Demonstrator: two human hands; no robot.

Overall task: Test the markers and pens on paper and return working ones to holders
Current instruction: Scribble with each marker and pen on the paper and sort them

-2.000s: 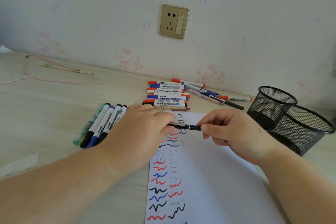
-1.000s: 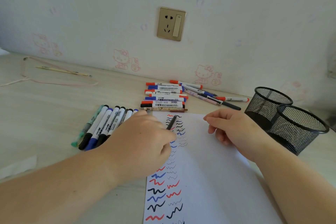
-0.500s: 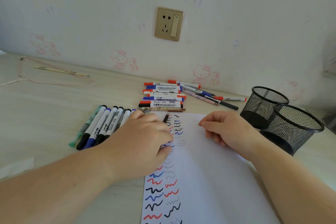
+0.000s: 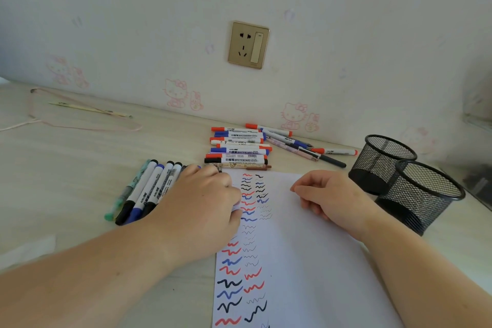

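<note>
White paper (image 4: 306,261) carries red, blue and black squiggles. White markers (image 4: 239,146) have red, blue and black caps. Two black mesh holders (image 4: 410,186) sit on a pale wood-grain bench (image 4: 66,168). Pale wall (image 4: 346,34) shows pink cartoon cats and a gold socket (image 4: 249,45).

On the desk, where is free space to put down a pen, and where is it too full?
Free: the bare desk between the pink cord and the row of markers, and the blank right part of the paper below the right hand. Crowded: the marker pile by the wall, and around the two mesh holders.
</note>
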